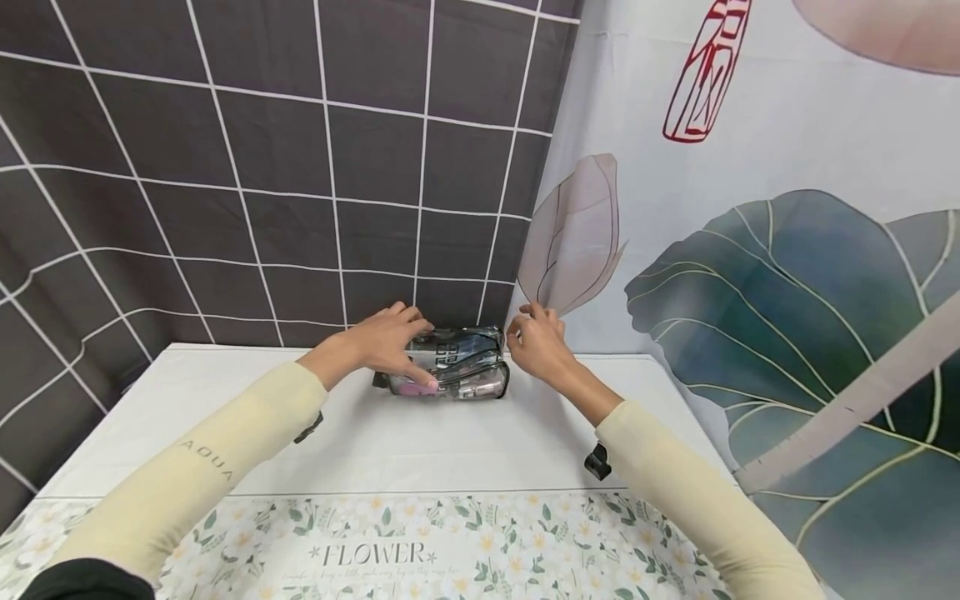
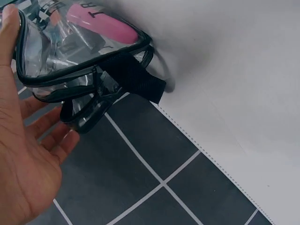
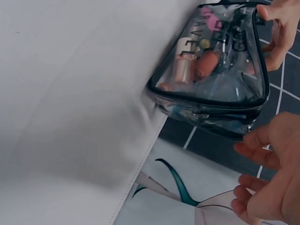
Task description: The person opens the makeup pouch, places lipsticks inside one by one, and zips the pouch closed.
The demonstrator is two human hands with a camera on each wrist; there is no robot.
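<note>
A clear zip cosmetic bag [image 1: 468,364] with black piping stands at the back of the white tabletop. Through its plastic show a pink tube [image 2: 101,22], a small bottle with a white cap [image 3: 184,63] and an orange-red item [image 3: 206,64]; dark lettering marks the side. My left hand [image 1: 386,343] holds the bag's left end, thumb in front and fingers behind. A black strap tab [image 2: 136,77] sticks out at that end. At the opposite end, my right hand [image 1: 542,343] has loosely bent fingers beside the bag's corner; nothing shows between them.
The white tabletop [image 1: 315,454] carries a floral mat [image 1: 480,546] along its front. Right behind the bag hangs a dark cloth with a white grid [image 1: 375,158]. A white curtain with leaf prints [image 1: 600,108] hangs on the right.
</note>
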